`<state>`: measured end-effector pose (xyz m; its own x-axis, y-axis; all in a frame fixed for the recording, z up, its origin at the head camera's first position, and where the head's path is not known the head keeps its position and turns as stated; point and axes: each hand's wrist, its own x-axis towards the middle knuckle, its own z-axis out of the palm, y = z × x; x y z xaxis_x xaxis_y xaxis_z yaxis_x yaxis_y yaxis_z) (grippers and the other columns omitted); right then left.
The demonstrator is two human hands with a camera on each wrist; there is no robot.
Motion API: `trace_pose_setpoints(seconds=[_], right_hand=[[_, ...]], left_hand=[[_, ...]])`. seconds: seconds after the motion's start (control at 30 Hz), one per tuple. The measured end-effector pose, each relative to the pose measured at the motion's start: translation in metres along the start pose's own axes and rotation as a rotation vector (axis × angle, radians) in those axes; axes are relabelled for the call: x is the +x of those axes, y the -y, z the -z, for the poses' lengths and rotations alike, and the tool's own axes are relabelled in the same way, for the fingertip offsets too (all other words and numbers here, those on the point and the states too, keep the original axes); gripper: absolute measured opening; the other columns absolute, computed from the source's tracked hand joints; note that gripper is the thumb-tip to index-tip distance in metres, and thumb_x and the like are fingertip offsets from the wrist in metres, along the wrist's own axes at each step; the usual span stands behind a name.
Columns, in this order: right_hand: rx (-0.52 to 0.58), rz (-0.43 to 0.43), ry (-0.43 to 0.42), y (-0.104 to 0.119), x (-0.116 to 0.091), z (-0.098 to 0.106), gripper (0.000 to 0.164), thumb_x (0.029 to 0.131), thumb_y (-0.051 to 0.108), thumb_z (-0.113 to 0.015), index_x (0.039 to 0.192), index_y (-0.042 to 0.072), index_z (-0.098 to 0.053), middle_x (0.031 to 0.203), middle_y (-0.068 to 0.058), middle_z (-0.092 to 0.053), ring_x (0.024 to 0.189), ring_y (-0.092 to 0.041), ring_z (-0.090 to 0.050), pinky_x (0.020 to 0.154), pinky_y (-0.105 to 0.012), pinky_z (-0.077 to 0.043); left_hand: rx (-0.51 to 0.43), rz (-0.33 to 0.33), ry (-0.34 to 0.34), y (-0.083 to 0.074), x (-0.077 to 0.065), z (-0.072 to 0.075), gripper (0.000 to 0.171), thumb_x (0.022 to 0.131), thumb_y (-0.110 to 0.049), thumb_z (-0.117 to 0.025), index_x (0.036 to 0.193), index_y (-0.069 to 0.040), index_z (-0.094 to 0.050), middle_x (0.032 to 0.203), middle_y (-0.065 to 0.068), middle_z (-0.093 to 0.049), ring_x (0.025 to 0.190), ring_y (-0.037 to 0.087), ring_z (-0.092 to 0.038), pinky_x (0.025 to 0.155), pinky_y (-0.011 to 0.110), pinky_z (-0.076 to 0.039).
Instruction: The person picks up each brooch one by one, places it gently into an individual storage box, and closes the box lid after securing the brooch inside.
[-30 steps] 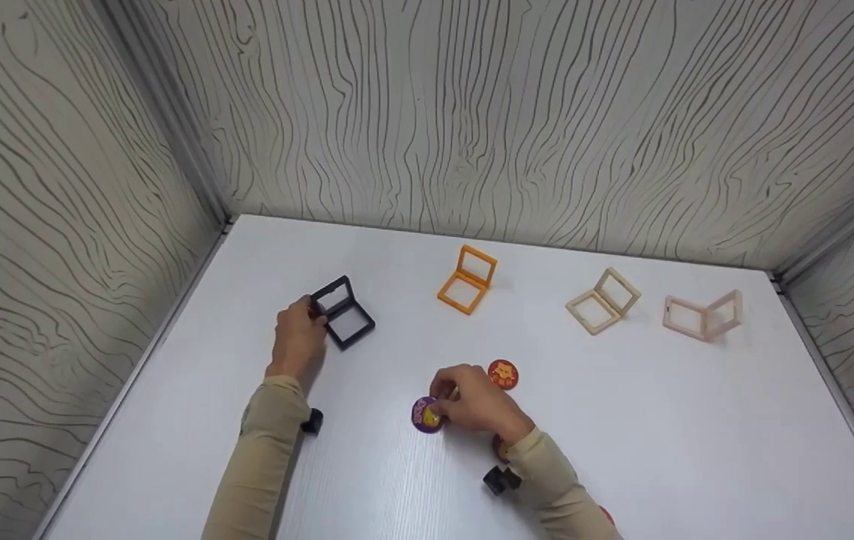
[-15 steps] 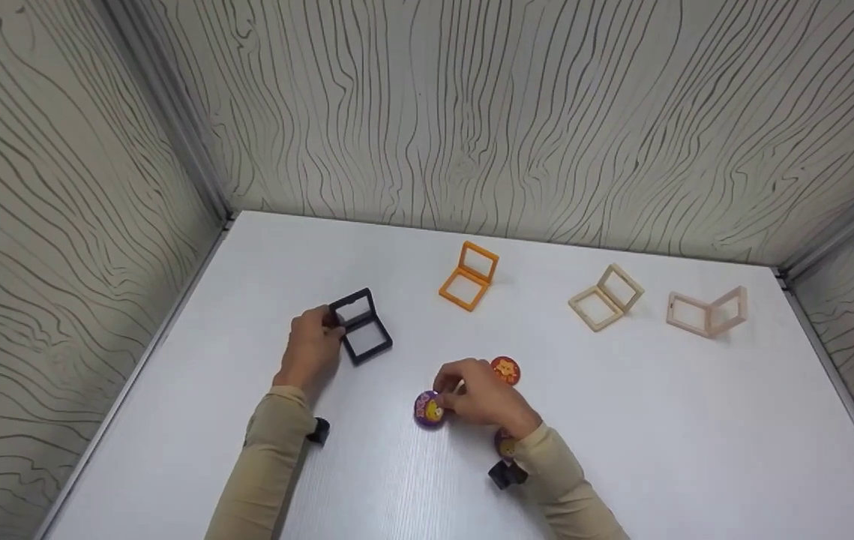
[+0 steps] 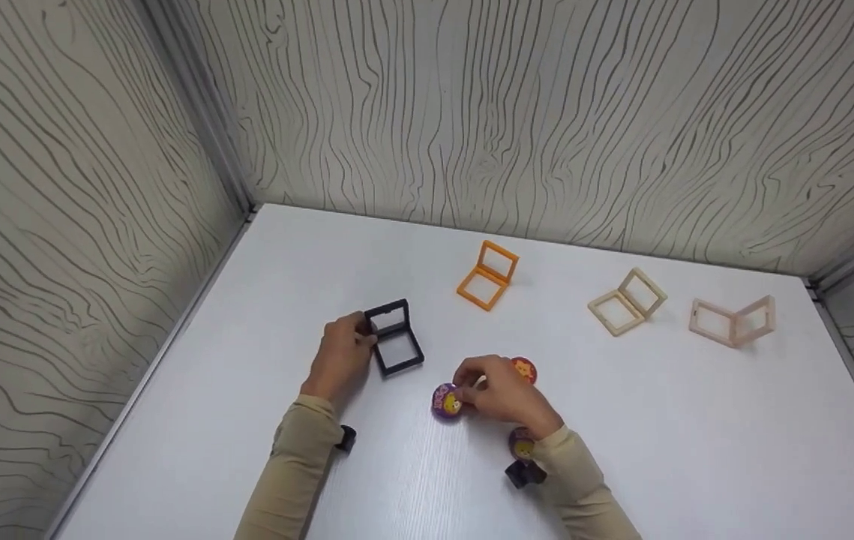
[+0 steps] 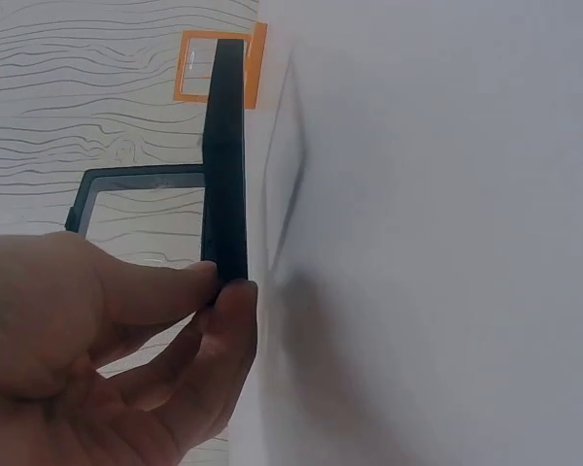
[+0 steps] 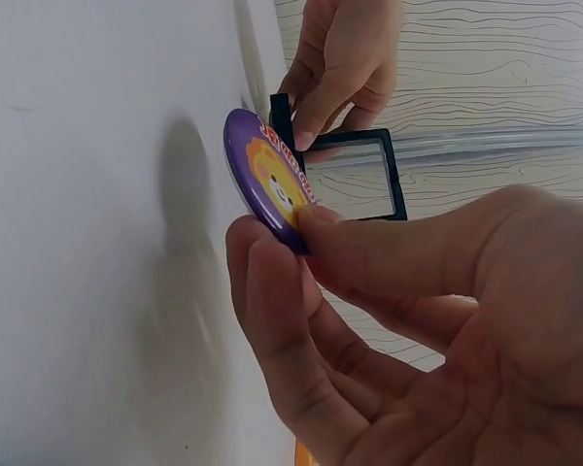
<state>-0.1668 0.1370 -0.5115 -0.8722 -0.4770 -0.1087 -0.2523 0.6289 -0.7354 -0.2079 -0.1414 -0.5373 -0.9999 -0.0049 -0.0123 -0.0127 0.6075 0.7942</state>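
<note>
My left hand (image 3: pixel 341 352) pinches the edge of a black hinged display frame (image 3: pixel 400 370) between thumb and fingers. The frame stands unfolded, one half low and the other tilted up, and the left wrist view shows its lower half (image 4: pixel 225 155) held a little off the table. In my right hand (image 3: pixel 500 390) a round purple pin badge (image 3: pixel 444 403) with a yellow cartoon animal is pinched by its rim. The right wrist view shows that badge (image 5: pixel 264 175) tilted above the table, face visible, with the black frame behind it.
An orange frame (image 3: pixel 483 302), a cream frame (image 3: pixel 616 330) and a pink frame (image 3: pixel 711 339) stand unfolded toward the back of the white table (image 3: pixel 666 450). A red badge (image 3: pixel 524 368) lies beyond my right hand; another purple badge (image 3: pixel 522 445) lies by its wrist. Wood-patterned panels (image 3: pixel 441 112) enclose the table.
My left hand has brought the black frame rightward and nearer to me, closer to the purple badge. The right hand keeps its grip on the badge. The head view has shifted slightly.
</note>
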Motion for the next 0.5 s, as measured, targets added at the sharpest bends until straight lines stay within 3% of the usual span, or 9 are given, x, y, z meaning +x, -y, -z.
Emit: trace_pose_setpoints(seconds=[0.3, 0.5], right_hand=[[0.001, 0.000, -0.008, -0.002, 0.000, 0.003, 0.005, 0.090, 0.012, -0.073, 0.095, 0.011, -0.073, 0.088, 0.003, -0.067, 0.082, -0.014, -0.063, 0.074, -0.034, -0.054], [0.008, -0.026, -0.022, -0.003, 0.000, 0.005, 0.005, 0.090, 0.013, -0.073, 0.096, 0.013, -0.073, 0.090, 0.002, -0.068, 0.086, -0.016, -0.065, 0.078, -0.037, -0.055]], left_hand=[[0.057, 0.010, 0.068, -0.009, -0.012, -0.006, 0.007, 0.097, -0.010, -0.063, 0.103, -0.012, -0.066, 0.100, 0.002, -0.068, 0.095, 0.015, -0.065, 0.084, 0.039, -0.054], [0.072, -0.044, 0.121, -0.018, -0.015, -0.011, 0.005, 0.097, -0.008, -0.063, 0.100, -0.011, -0.066, 0.097, 0.002, -0.069, 0.090, 0.015, -0.064, 0.080, 0.038, -0.054]])
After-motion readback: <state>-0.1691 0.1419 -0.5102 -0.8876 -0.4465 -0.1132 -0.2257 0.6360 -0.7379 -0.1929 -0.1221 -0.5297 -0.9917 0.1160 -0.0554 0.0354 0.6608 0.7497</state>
